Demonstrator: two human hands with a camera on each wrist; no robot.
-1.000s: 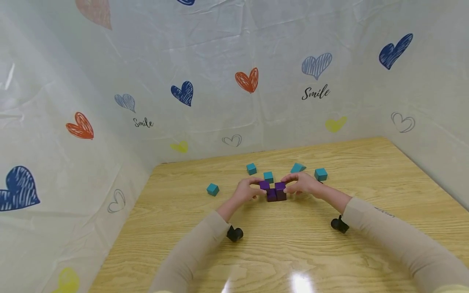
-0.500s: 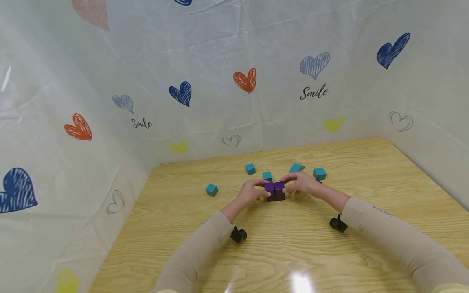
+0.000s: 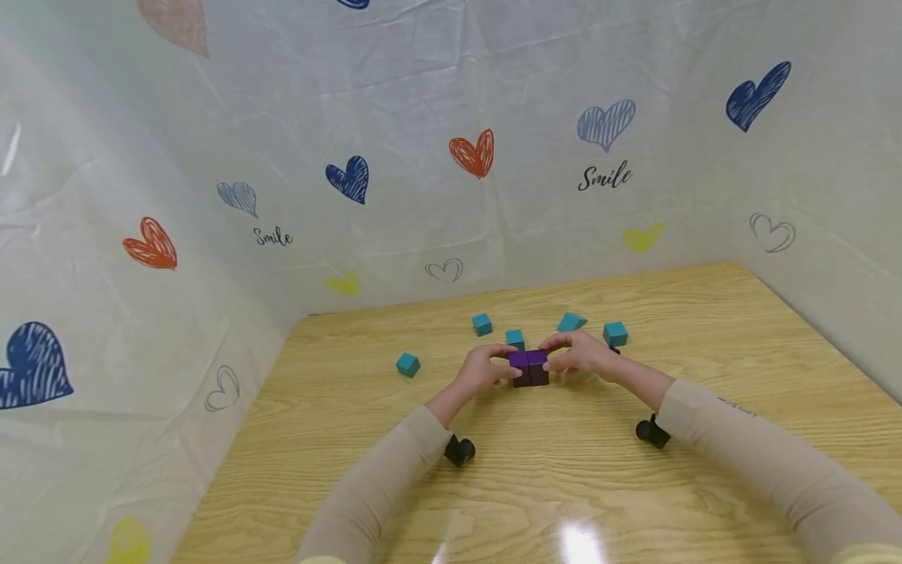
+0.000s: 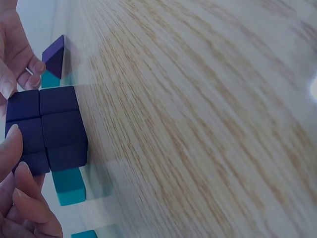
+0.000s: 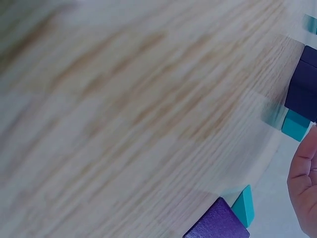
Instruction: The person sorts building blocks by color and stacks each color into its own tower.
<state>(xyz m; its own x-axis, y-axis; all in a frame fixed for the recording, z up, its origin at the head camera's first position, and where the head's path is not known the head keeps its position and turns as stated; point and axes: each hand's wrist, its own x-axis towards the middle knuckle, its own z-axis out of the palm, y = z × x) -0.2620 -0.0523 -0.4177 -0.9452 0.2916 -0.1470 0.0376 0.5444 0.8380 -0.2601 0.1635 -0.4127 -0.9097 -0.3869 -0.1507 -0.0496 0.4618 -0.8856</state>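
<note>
Left hand (image 3: pixel 482 370) pinching upper left purple cube (image 3: pixel 518 359), right hand (image 3: pixel 579 354) pinching upper right purple cube (image 3: pixel 538 358); both sitting side by side on two lower purple cubes (image 4: pixel 64 130) on counter (image 3: pixel 550 486). Teal cube (image 3: pixel 514 338) standing just behind.

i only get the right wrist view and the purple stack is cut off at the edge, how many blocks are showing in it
Observer: The left wrist view shows four purple blocks in it, as two side-by-side columns, each two high.
Operator: ok is anything touching it on the left, cant see that side
Observer: Yes, in the head view the left hand pinches the upper left block between thumb and fingers.
Operator: and teal pieces, i count three, is that all
Observer: No, the head view shows five: four cubes and one wedge.
</note>
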